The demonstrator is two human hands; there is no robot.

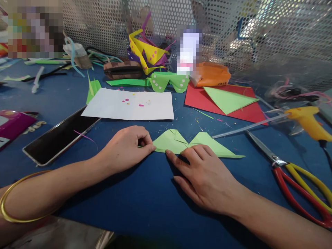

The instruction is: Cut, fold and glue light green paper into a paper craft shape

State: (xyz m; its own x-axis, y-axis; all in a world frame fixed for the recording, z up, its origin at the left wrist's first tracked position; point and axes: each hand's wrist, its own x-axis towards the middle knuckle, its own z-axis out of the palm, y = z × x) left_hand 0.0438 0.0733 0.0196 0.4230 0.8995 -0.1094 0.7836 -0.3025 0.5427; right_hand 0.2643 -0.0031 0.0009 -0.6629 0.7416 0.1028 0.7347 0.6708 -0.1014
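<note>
A folded light green paper [181, 141] lies flat on the blue table [145, 200] in front of me. My left hand [127, 148] is curled, its thumb and fingers pinching the paper's left corner. My right hand [204, 176] lies flat with fingers stretched out, pressing on the paper's lower middle edge. A gold bangle [7, 200] sits on my left forearm.
White sheet [129, 105] with small pink bits behind the paper. Phone [59, 136] at left. Red sheet [202, 100] bearing a green triangle [228, 100] at right. Red-and-yellow scissors [293, 173], yellow glue gun [306, 121], paper crafts [147, 52] along a mesh wall.
</note>
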